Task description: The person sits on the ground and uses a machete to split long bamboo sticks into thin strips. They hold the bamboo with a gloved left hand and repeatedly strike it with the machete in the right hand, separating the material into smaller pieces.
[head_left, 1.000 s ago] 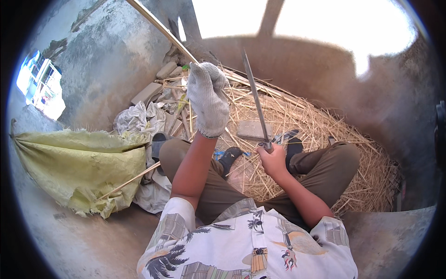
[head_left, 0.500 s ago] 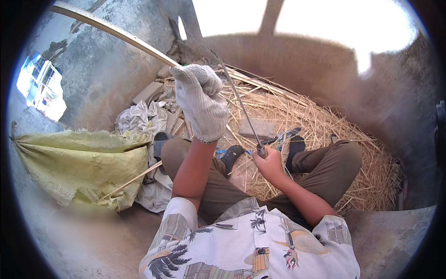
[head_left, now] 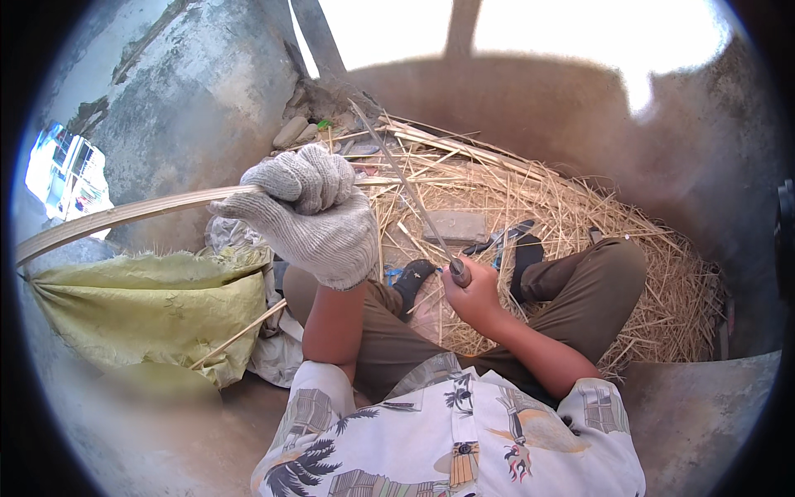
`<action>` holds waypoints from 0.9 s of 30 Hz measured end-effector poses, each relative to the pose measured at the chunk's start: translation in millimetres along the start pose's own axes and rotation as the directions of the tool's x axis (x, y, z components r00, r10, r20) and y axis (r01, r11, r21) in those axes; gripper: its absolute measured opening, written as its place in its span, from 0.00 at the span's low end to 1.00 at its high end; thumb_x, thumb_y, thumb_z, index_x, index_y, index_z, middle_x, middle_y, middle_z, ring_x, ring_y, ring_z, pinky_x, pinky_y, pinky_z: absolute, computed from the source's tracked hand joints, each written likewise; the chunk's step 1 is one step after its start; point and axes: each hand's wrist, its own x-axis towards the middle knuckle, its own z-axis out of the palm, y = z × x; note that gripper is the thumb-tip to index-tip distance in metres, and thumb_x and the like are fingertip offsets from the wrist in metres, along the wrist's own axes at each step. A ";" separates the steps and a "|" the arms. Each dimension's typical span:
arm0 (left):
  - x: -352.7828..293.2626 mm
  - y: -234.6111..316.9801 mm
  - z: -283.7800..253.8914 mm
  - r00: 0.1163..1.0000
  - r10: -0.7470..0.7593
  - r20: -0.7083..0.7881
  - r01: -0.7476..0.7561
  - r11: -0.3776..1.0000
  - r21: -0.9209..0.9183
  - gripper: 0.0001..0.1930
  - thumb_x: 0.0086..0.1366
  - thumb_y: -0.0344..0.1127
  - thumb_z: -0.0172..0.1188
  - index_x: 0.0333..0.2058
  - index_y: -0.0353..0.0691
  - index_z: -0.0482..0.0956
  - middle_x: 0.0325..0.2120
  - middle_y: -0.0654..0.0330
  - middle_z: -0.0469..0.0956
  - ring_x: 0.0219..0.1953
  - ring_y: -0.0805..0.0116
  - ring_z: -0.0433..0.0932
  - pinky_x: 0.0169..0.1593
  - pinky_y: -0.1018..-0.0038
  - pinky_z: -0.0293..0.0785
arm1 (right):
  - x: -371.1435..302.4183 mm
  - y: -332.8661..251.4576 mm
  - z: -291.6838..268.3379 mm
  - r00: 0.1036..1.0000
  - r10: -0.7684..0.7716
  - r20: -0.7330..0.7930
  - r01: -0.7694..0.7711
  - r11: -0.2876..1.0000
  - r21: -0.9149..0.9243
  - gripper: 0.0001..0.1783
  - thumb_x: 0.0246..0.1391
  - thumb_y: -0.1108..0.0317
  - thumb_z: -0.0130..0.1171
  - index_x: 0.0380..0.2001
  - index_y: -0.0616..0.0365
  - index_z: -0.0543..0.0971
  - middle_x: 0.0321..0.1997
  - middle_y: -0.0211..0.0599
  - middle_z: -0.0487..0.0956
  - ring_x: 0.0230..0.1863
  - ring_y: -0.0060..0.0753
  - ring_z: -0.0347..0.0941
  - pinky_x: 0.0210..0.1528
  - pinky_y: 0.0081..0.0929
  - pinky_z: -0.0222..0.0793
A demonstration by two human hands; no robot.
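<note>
My left hand (head_left: 319,224), in a pale knitted glove, is closed on a long bamboo strip (head_left: 124,214). The strip runs out to the left from between thumb and fingers, bending down toward its far end. Bare, my right hand (head_left: 476,296) is wrapped round the handle of a long, narrow knife (head_left: 403,180). Its blade slants up and away to the left, with the tip beyond the gloved hand. A gap shows between the blade and the glove. The part of the strip inside the glove is hidden.
Bamboo shavings and thin strips (head_left: 654,290) cover the floor ahead and to the right. A brick (head_left: 455,225) lies between my feet and the wall. At left hangs a yellow-green sack (head_left: 149,306), with a thin stick (head_left: 240,333) against it. Walls stand close around.
My gloved hand has come lower and to the left, and the bamboo strip has swung down with it. The right hand and knife have shifted slightly left.
</note>
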 end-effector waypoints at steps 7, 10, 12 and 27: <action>-1.0 4.1 7.5 0.997 -0.066 -0.039 0.065 0.998 -0.012 0.33 0.69 0.69 0.46 0.16 0.48 0.60 0.11 0.71 0.51 0.15 0.75 0.47 0.19 0.74 0.44 | 0.9 21.3 9.1 0.977 0.203 0.062 -0.202 0.979 -0.024 0.15 0.56 0.68 0.64 0.21 0.64 0.73 0.13 0.36 0.68 0.18 0.19 0.59 0.23 0.32 0.60; -0.8 2.9 5.4 0.992 -0.077 -0.102 0.077 0.997 -0.004 0.34 0.69 0.70 0.46 0.16 0.48 0.59 0.11 0.71 0.51 0.15 0.75 0.47 0.19 0.74 0.43 | 0.6 29.7 11.0 0.960 0.258 0.108 -0.248 0.964 -0.091 0.12 0.55 0.66 0.60 0.23 0.65 0.77 0.18 0.47 0.76 0.18 0.38 0.72 0.27 0.36 0.67; 1.9 1.1 -0.2 0.992 -0.052 -0.119 0.058 0.997 0.052 0.34 0.70 0.70 0.45 0.16 0.48 0.59 0.11 0.71 0.50 0.16 0.75 0.47 0.20 0.74 0.42 | -0.9 19.2 9.9 0.957 0.282 0.065 -0.281 0.960 -0.012 0.15 0.55 0.67 0.63 0.21 0.65 0.74 0.15 0.36 0.72 0.19 0.24 0.64 0.24 0.32 0.61; 0.8 -3.4 5.3 0.974 0.063 -0.218 0.028 0.920 0.390 0.34 0.70 0.70 0.45 0.17 0.48 0.58 0.12 0.70 0.52 0.16 0.77 0.49 0.20 0.76 0.46 | -11.4 26.2 18.0 0.890 0.436 0.134 -0.447 0.892 0.067 0.15 0.52 0.68 0.63 0.17 0.61 0.72 0.14 0.24 0.69 0.20 0.15 0.61 0.23 0.29 0.58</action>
